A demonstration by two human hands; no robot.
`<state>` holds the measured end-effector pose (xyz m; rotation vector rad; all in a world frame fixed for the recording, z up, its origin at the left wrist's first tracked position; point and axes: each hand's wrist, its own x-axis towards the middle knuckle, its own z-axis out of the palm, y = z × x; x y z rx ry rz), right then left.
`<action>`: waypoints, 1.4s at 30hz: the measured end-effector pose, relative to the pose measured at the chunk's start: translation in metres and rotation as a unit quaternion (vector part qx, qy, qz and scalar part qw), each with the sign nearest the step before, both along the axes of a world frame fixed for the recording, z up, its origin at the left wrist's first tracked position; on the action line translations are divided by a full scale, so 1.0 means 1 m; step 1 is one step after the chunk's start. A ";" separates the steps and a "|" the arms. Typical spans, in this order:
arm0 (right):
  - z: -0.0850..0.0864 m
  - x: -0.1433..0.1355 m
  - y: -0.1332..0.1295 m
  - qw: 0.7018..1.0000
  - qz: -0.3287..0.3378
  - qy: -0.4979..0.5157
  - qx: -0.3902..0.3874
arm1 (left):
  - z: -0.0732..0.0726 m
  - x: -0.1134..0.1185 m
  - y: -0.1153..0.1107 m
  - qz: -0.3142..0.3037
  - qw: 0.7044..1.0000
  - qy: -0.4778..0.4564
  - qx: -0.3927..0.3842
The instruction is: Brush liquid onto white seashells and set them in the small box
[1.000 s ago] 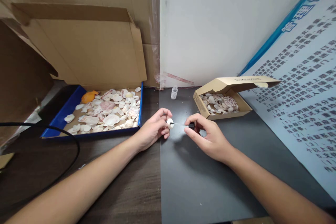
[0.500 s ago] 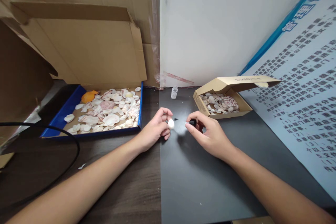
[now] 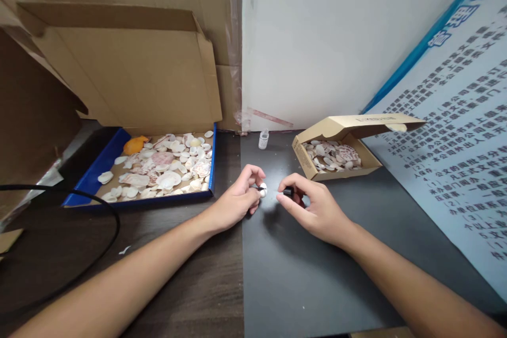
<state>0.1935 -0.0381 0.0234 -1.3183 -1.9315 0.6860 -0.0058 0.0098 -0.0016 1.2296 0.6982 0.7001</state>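
Observation:
A small white seashell (image 3: pixel 263 194) is pinched in the fingertips of my left hand (image 3: pixel 240 198), over the seam between the wooden surface and the dark grey mat. My right hand (image 3: pixel 312 203) is closed around a black bottle cap (image 3: pixel 288 191), just right of the shell. A thin, pale stem seems to run left from the cap, and a small dark tip lies at the shell; whether it touches is hard to tell. Beyond both hands stands a small clear bottle (image 3: pixel 263 139) with a white label, upright and uncapped.
At left, a blue-edged cardboard box (image 3: pixel 79 196) with its lid raised holds many shells and an orange one. A smaller cardboard box (image 3: pixel 336 174) of shells is at right. A black cable (image 3: pixel 116 222) loops at far left. White board and printed sheet stand behind.
My left hand has shifted slightly right and turned the shell. My right hand has lowered a little with the cap, and the dark tip now overlaps the shell.

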 end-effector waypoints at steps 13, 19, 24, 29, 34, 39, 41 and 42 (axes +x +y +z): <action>0.000 0.001 0.000 1.000 -0.026 0.013 0.013 | -0.002 -0.001 -0.002 0.003 0.999 0.022 0.028; -0.001 0.000 0.001 0.999 -0.047 0.016 0.008 | 0.002 0.001 0.000 0.014 1.000 -0.001 -0.008; -0.001 0.000 0.001 1.000 -0.002 0.009 -0.004 | 0.007 0.001 0.004 0.044 0.993 -0.060 -0.093; -0.002 0.001 0.002 0.999 -0.039 0.001 -0.004 | 0.010 -0.001 0.004 0.046 0.990 -0.067 -0.118; -0.002 0.001 0.002 1.000 0.001 -0.001 0.000 | 0.010 -0.001 0.004 0.042 0.990 -0.064 -0.119; -0.002 0.001 0.003 0.999 -0.027 0.022 0.007 | 0.008 -0.001 0.005 0.038 0.991 -0.066 -0.114; -0.002 0.000 0.002 0.999 0.003 0.032 0.002 | 0.008 -0.001 0.005 0.035 0.991 -0.066 -0.113; -0.003 0.000 0.002 1.000 0.008 0.026 0.001 | 0.007 -0.001 0.005 0.034 0.991 -0.066 -0.112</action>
